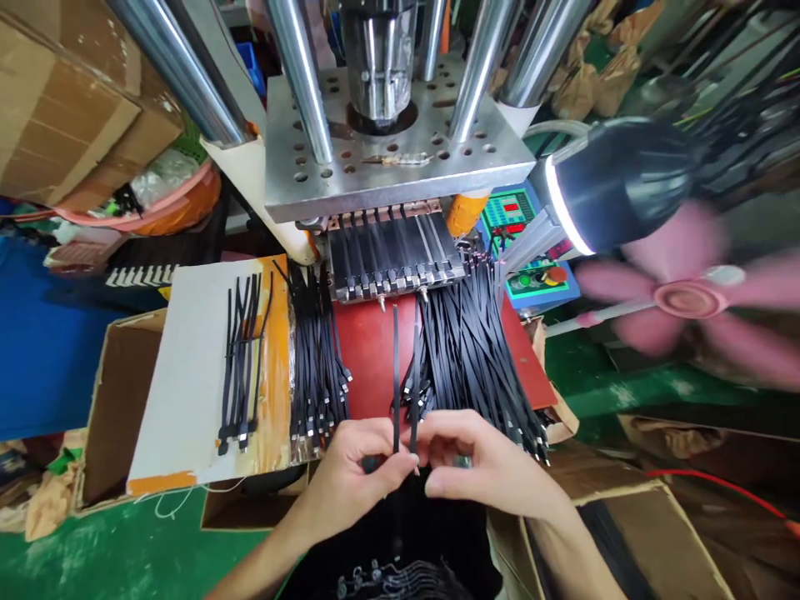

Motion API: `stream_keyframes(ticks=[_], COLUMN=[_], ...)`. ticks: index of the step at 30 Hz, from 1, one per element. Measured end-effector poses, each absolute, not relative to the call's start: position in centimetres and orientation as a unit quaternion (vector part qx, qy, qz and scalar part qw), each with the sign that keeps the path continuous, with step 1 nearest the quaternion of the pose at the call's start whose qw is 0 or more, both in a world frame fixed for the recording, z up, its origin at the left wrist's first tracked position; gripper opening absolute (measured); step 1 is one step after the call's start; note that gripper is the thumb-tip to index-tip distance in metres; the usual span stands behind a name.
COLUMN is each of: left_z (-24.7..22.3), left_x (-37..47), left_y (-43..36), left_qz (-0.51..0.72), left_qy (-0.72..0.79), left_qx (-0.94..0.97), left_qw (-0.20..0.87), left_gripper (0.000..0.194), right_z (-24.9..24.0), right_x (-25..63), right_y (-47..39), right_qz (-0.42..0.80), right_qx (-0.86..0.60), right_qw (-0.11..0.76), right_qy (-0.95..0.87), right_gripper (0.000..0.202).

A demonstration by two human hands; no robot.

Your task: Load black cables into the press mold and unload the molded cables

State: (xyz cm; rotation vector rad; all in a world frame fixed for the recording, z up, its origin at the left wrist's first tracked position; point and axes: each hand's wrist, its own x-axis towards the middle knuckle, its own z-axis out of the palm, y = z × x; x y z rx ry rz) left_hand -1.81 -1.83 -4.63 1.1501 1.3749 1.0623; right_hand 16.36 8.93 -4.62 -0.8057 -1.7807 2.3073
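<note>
My left hand (359, 475) is closed, with thumb and fingers pinching a flat black cable (396, 375) that points up toward the press. Close beside it, a second flat black cable (416, 379) runs into the fingertips of my right hand (478, 462), which are curled together near my left thumb. Their lower ends are partly hidden by the fingers. Ahead of my hands, a black mould block (393, 250) under the press plate holds a row of several cables with metal plugs at its front edge. A large pile of black cables (478, 350) lies to the right.
Another cable bunch (318, 358) lies left on the red work surface (368, 358). A tied bundle (241, 367) rests on a white board (181, 367). The steel press plate (400, 179) hangs above. At right are a lamp (631, 183), a spinning pink fan (687, 296) and a control box (541, 279).
</note>
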Motion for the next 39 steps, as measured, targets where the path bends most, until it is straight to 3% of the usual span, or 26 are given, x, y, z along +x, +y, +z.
stream_keyframes(ticks=[3,7,9,14,19,23,28,30,35,39], left_z=[-5.4,-4.3,-2.9,-0.4,-0.4,-0.5,-0.8,-0.9,0.0,0.2], left_x=[-1.6,-2.7,-3.5,-4.6,-4.5,-4.6,-5.3,-5.3,-5.0,-6.5], left_y=[-2.7,-1.6,0.2,4.2,4.9,5.0,6.3,6.8,8.1,12.0], left_qz=[0.355,0.248,0.291,0.441,0.449,0.45,0.445,0.456,0.475,0.489], left_qy=[0.582,0.604,0.617,0.545,0.502,0.5,0.438,0.427,0.52,0.571], left_qx=[0.543,0.572,0.556,0.573,0.569,0.556,0.443,0.426,0.541,0.578], left_qw=[0.491,0.496,0.474,0.425,0.471,0.489,0.643,0.654,0.459,0.319], left_gripper=[0.045,0.031,0.02,0.03,0.046,0.044,0.042,0.044,0.041,0.035], right_z=[-5.2,-6.2,-6.6,-7.0,-6.5,-6.1,-5.4,-5.0,-5.7,-7.1], right_x=[15.0,13.6,13.5,13.8,13.7,13.4,13.2,13.1,12.1,11.9], right_y=[8.7,7.3,6.7,5.8,6.3,6.9,7.6,8.0,8.1,7.4], right_qz=[0.772,0.705,0.677,0.62,0.571,0.556,0.593,0.584,0.536,0.611], right_qx=[-0.338,-0.361,-0.34,-0.296,-0.295,-0.293,-0.279,-0.287,-0.343,-0.34], right_qw=[0.163,0.255,0.269,0.313,0.373,0.39,0.367,0.37,0.399,0.284], right_qy=[-0.513,-0.554,-0.595,-0.656,-0.669,-0.673,-0.66,-0.663,-0.66,-0.656], right_gripper=[0.046,0.05,0.048,0.034,0.025,0.027,0.023,0.023,0.033,0.039])
